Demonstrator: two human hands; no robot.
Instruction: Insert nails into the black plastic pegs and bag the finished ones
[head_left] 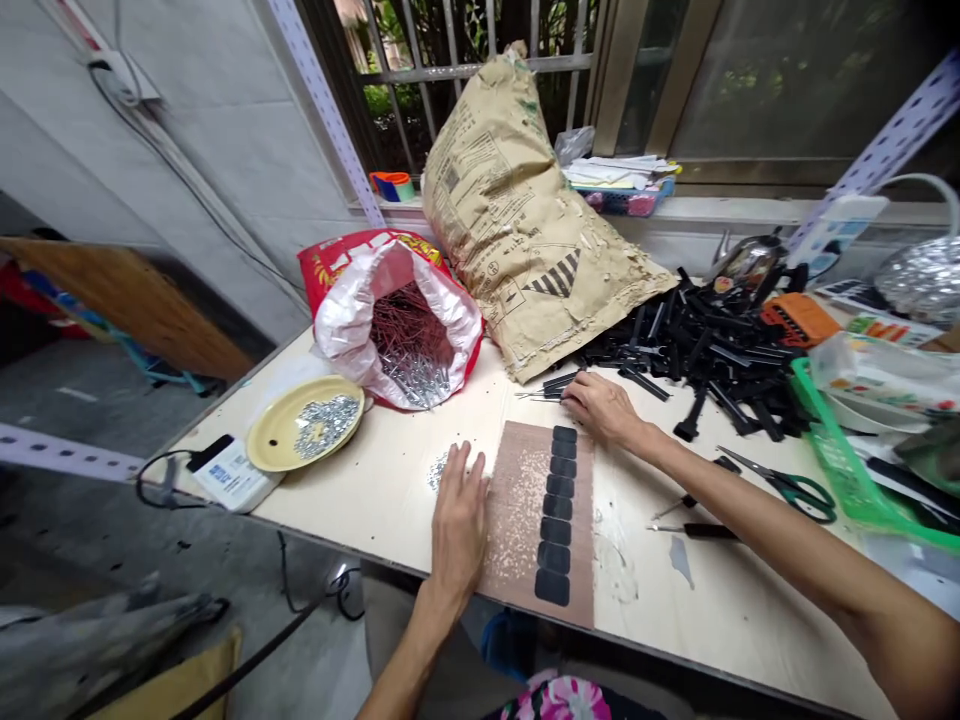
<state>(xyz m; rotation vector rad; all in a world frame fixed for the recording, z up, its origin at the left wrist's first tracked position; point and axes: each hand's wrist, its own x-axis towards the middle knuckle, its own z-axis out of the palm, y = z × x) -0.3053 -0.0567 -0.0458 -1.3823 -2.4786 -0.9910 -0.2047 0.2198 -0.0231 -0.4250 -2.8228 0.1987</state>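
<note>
My left hand (pixel 459 515) lies on the table with its fingers stretched out, at the left edge of a brown board (pixel 510 500). Beside its fingertips is a small heap of tiny silver pieces (pixel 435 470). A column of several black rounded-square pieces (pixel 556 530) runs down the right part of the board, with pale specks scattered to their left. My right hand (pixel 602 408) reaches past the board's top right corner, its fingers curled down at some thin black pieces with metal rods (pixel 551 388). What lies between those fingertips is hidden.
A yellow plate (pixel 262 440) with silver pieces and an open red-and-white bag (pixel 341 330) of metal pins stand left. Behind leans a large paper sack (pixel 495 210). At right are a heap of black parts (pixel 712 350), scissors (pixel 795 490) and a green tray (pixel 832 440).
</note>
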